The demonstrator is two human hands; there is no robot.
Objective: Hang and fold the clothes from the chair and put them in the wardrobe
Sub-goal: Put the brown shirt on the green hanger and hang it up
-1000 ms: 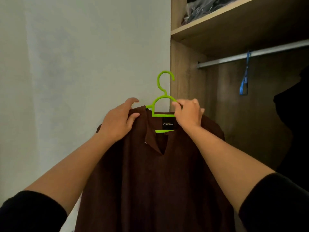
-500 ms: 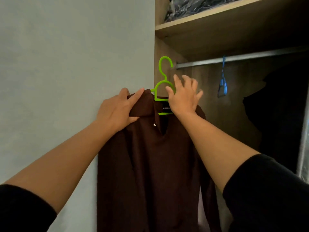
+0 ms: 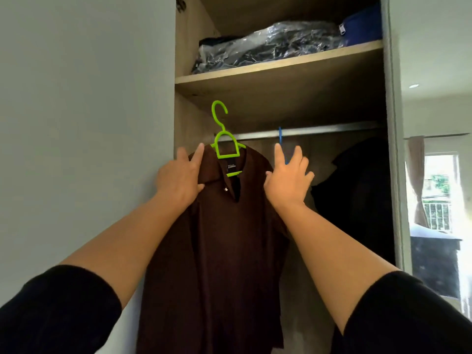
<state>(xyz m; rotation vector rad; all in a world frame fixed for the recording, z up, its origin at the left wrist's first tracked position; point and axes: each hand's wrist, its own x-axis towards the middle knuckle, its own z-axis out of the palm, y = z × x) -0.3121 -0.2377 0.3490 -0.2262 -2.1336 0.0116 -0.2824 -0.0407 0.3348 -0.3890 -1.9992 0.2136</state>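
A dark brown shirt hangs on a bright green hanger in front of the open wardrobe's left side. The hanger's hook stands free, above the level of the metal rail and not on it. My left hand grips the shirt's left shoulder, thumb pinched at the collar. At the right shoulder my right hand has its fingers spread, only the thumb touching the cloth.
A blue hanger hangs on the rail just behind my right hand. A dark garment hangs further right. The shelf above holds plastic-wrapped clothes and a blue bag. A plain wall is at left.
My right hand has let go of the hanger's neck and moved out to the shirt's right shoulder, fingers apart. The shirt has been lifted higher toward the rail, and my view has tilted up.
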